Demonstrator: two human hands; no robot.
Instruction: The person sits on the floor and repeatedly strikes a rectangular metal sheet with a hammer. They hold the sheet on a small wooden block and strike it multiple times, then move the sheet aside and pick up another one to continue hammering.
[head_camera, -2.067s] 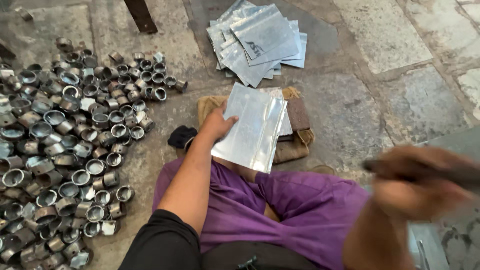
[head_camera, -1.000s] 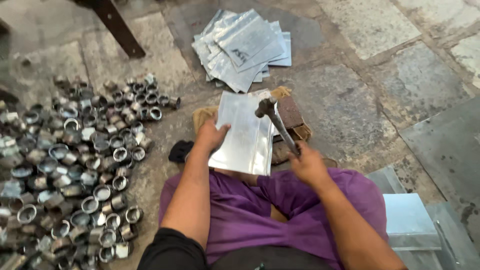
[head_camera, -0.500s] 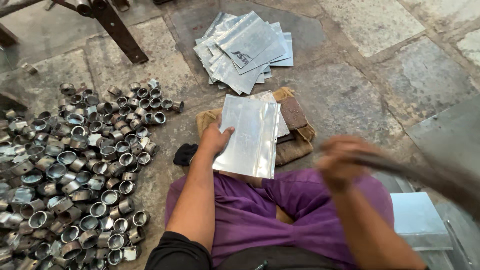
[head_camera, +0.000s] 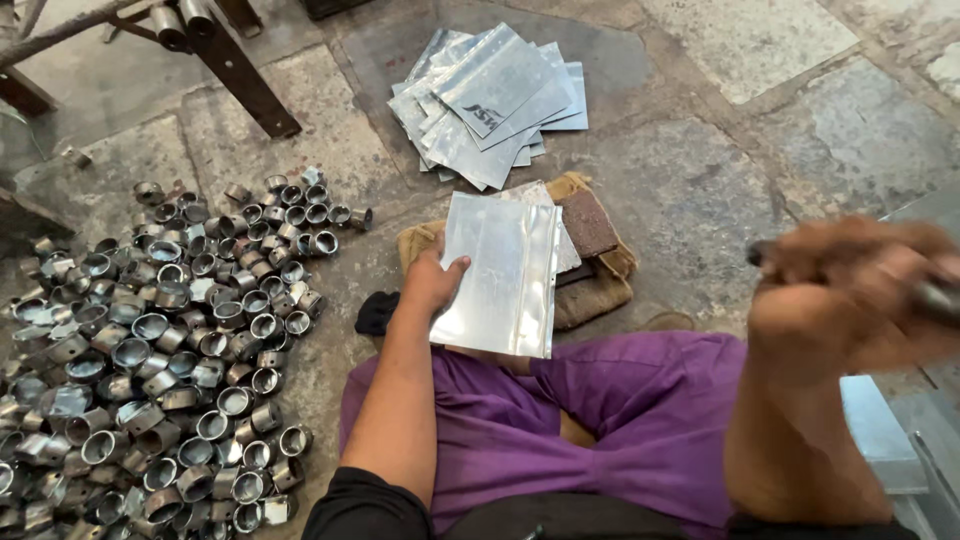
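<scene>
My left hand (head_camera: 435, 280) grips the left edge of a shiny rectangular metal sheet (head_camera: 500, 272), holding it flat over a brown block (head_camera: 586, 223) that rests on burlap padding (head_camera: 600, 285). My right hand (head_camera: 850, 295) is raised close to the camera at the right, blurred by motion, closed around the handle of a hammer (head_camera: 935, 295); the hammer's head is out of sight. My legs in purple cloth (head_camera: 560, 410) are folded below the sheet.
A big heap of short metal rings (head_camera: 170, 340) covers the stone floor at the left. A fanned stack of metal sheets (head_camera: 490, 105) lies beyond the block. A dark metal stand leg (head_camera: 235, 70) crosses the top left. Flat metal pieces (head_camera: 880, 430) lie at my right.
My right hand struck the hammer down on the sheet a second ago, then swung it back up to the right, close to the camera. My left hand kept hold of the sheet.
</scene>
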